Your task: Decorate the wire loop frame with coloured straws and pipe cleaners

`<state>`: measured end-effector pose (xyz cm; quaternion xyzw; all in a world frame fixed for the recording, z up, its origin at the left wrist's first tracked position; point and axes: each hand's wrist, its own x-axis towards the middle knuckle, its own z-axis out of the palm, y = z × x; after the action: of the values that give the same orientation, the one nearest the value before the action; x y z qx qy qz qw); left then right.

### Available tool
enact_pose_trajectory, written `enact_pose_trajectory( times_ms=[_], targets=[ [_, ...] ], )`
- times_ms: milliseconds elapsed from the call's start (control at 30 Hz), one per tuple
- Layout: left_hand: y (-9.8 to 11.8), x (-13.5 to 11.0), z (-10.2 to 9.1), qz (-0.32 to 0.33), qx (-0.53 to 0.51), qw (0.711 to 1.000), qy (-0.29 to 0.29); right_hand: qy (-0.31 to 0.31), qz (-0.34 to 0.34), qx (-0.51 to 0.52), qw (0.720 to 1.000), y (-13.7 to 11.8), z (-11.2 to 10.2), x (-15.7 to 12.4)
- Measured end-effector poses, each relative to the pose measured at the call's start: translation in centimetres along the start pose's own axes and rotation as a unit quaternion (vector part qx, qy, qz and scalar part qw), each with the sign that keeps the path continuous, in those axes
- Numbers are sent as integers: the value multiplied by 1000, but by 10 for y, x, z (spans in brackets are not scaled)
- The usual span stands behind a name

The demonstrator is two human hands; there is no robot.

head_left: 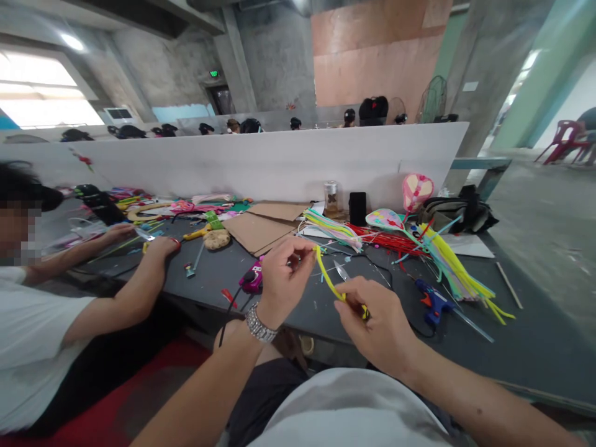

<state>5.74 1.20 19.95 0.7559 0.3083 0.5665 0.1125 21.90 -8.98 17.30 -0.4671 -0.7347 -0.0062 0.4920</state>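
Note:
A yellow pipe cleaner [329,279] runs in a slight curve between my two hands above the table. My left hand [286,279], with a metal watch on the wrist, pinches its upper end between thumb and fingertips. Lower down, my right hand [375,320] is closed around the other end. A pointed metal blade [341,270] sticks out just beyond the right fingers, and a bit of yellow and black shows beneath them. These look like parts of scissors tucked in that hand, mostly hidden by the fingers.
A blue glue gun [434,302] lies right of my right hand, near bundled yellow and green pipe cleaners [454,264] and red ones [384,239]. Cardboard sheets [258,228], a phone [357,208] and a jar [331,200] stand behind. At left, a co-worker's hand [162,246] holds scissors.

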Motion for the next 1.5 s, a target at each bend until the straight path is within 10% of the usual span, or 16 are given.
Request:
enact_pose_trajectory(
  times_ms=[200, 467, 633, 1500],
  targets=[
    [-2, -4, 7, -31, 0, 999, -23, -5, 116, 162, 980, 5, -4, 22],
    [7, -9, 18, 40, 34, 999, -16, -25, 312, 441, 841, 17, 4, 45],
    [9, -16, 21, 44, 22, 998, -39, 13, 314, 500, 807, 19, 10, 39],
    [7, -29, 26, -165, -145, 974, -60, 56, 260, 447, 854, 21, 31, 22]
  ],
)
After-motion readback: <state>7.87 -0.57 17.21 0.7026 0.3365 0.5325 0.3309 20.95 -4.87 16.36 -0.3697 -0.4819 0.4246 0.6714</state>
